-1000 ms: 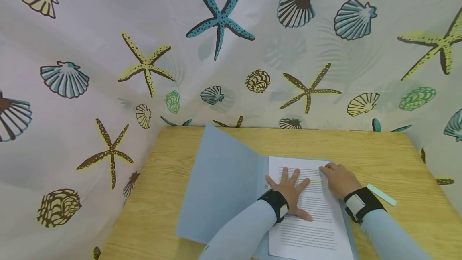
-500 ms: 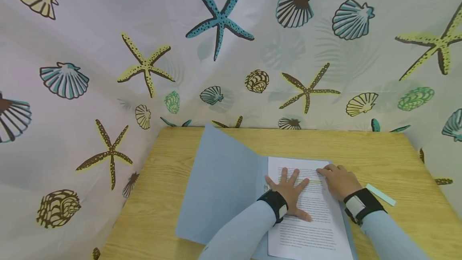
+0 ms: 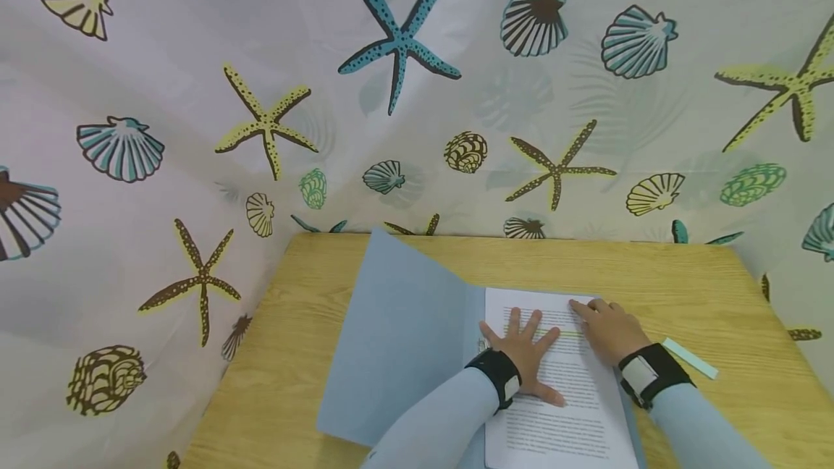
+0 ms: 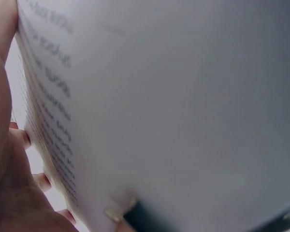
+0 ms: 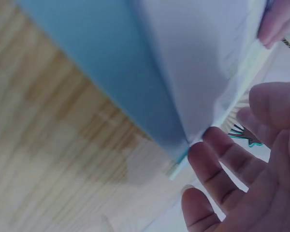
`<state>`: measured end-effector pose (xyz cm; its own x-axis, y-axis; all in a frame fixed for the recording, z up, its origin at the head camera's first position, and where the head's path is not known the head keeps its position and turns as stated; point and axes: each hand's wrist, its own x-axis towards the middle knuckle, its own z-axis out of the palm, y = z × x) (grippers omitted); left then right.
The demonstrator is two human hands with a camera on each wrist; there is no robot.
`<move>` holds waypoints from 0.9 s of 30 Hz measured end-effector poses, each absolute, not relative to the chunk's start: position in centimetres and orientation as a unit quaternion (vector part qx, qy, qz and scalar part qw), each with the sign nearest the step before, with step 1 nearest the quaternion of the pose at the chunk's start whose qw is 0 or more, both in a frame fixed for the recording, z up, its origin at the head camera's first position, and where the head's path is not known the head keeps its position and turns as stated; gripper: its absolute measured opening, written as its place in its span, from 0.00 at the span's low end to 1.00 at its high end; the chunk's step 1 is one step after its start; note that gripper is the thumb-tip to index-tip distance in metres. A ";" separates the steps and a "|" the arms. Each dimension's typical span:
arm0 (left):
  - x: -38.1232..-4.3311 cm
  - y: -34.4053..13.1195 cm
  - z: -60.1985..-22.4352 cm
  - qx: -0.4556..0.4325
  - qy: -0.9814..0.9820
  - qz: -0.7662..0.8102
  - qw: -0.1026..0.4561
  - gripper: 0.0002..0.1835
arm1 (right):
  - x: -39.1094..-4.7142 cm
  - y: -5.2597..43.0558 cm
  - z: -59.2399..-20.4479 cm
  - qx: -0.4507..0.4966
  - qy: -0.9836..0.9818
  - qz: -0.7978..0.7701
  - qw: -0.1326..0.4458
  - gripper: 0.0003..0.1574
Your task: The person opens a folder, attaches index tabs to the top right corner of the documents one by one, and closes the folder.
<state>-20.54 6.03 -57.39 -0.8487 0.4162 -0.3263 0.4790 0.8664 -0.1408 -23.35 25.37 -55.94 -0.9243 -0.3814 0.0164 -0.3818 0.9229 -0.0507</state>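
A light blue folder (image 3: 404,346) lies with its cover raised to the left. Inside it is a stack of printed paper (image 3: 554,433), with one line highlighted yellow-green. My left hand (image 3: 523,357) rests on the page, fingers spread wide. At the page's top right corner, my right hand (image 3: 612,331) touches the paper with extended fingers. In the right wrist view, fingertips of the right hand (image 5: 246,174) meet the corner of the folder (image 5: 106,67). Paper (image 4: 164,106) fills most of the left wrist view. A metal fastener (image 3: 483,344) shows at the spine, partly behind the left hand.
A pale mint strip (image 3: 691,358) lies on the wooden table (image 3: 677,273), right of the right wrist. Behind and to the left hangs a white curtain (image 3: 417,136) printed with starfish and shells. Both wrists wear black straps.
The right hand's fingertips have slid slightly left over the page's top corner. The left hand stays spread on the paper. The head view has tilted slightly.
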 end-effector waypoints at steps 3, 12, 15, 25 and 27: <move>-20.5 6.2 -57.5 0.235 0.955 -0.110 0.145 0.65 | -23.0 25.4 -55.8 0.203 -0.979 0.021 0.003 0.25; -20.9 6.2 -57.8 0.231 0.958 -0.096 0.140 0.66 | -21.4 25.6 -54.7 0.174 -0.978 0.113 0.004 0.29; -21.0 6.2 -57.7 0.236 0.961 -0.084 0.120 0.68 | -20.0 25.9 -54.1 0.171 -0.977 0.126 -0.029 0.26; -20.5 5.7 -57.7 0.234 0.966 -0.066 0.087 0.63 | -16.7 26.3 -53.7 0.158 -0.974 0.136 -0.089 0.30; -19.9 5.3 -56.8 0.239 0.966 -0.055 0.086 0.59 | -16.5 26.5 -53.7 0.156 -0.974 0.137 -0.088 0.29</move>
<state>-19.92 5.32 -56.84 -0.8708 0.4521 -0.1931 0.4713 0.8795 -0.0659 -16.48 26.48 -53.72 -0.9356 -0.3284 -0.1296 -0.2801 0.9139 -0.2938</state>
